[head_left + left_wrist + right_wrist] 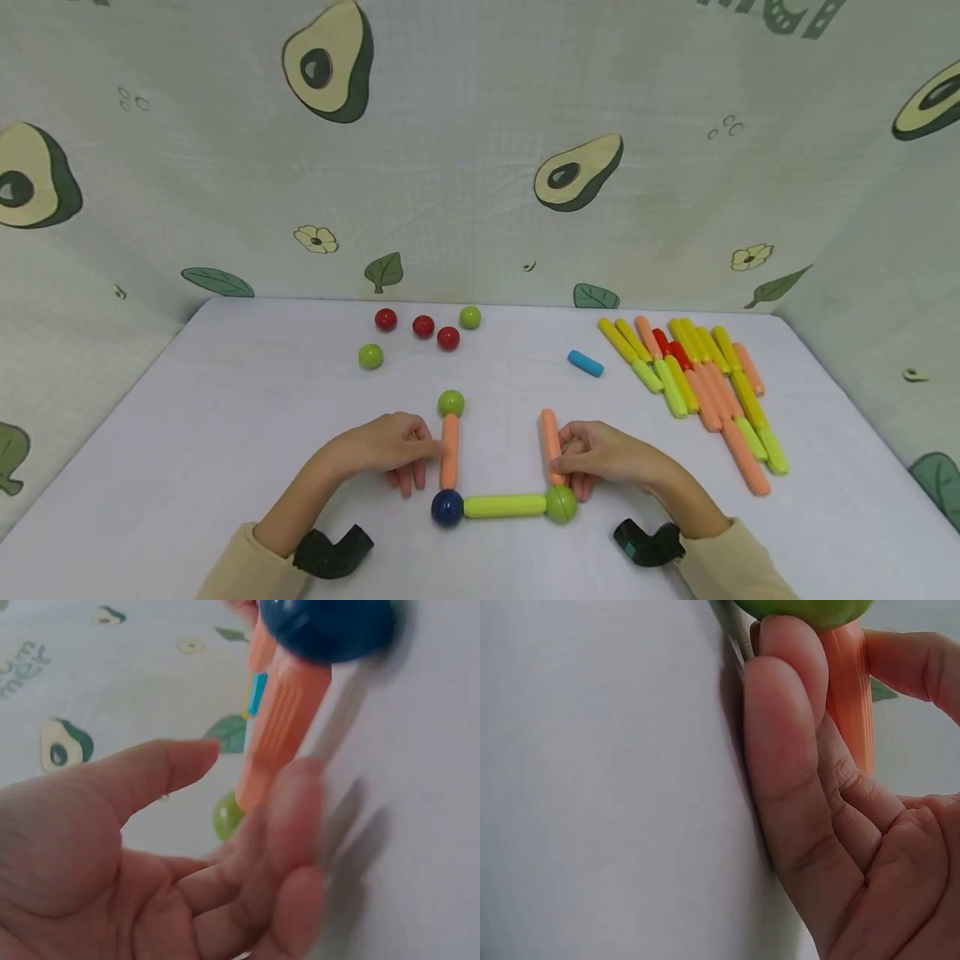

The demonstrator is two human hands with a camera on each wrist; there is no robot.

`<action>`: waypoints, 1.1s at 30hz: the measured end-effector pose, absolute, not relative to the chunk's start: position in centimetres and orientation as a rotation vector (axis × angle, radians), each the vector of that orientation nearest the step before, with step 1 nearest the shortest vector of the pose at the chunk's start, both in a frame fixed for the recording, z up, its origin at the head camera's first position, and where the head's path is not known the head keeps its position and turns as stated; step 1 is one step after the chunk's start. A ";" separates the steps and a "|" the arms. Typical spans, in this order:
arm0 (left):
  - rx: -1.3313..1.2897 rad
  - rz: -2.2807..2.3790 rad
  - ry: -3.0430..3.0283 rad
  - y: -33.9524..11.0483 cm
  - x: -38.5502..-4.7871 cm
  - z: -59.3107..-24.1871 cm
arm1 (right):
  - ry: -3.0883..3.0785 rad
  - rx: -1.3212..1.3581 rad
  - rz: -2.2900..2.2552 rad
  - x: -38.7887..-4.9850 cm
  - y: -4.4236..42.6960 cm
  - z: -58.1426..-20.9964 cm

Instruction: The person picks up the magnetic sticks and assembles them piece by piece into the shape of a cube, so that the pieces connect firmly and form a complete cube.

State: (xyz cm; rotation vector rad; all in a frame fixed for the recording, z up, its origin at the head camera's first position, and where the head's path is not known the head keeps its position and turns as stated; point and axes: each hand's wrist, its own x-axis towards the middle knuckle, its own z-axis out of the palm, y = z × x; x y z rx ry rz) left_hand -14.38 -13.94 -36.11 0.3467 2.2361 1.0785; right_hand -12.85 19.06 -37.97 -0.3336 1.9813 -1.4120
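A U-shaped frame of toy sticks and balls lies on the table. A dark blue ball (447,507) and a green ball (561,504) join the ends of its lime stick (505,506). From the blue ball an orange stick (449,452) runs back to another green ball (451,403). My left hand (396,450) is beside that stick, its thumb apart from it in the left wrist view. My right hand (598,454) pinches a second orange stick (551,442) between thumb and fingers, close by the front green ball; their joint is partly hidden.
Red balls (423,326) and loose green balls (371,356) lie toward the back. A short blue stick (585,363) lies right of centre. Many yellow, orange, red and lime sticks (705,383) are grouped at the right. A patterned cloth (465,167) hangs behind the table.
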 end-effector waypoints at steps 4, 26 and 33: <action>0.293 1.165 2.438 -15.3 -16.0 -36.6 | 1.969 -0.329 -1.417 -12.8 19.1 -38.2; 0.157 1.286 2.704 -21.4 -22.4 -38.1 | 1.944 -0.321 -1.436 -13.0 19.3 -38.1; 0.159 1.243 2.729 -21.2 -22.5 -38.1 | 1.944 -0.333 -1.442 -13.0 19.1 -38.1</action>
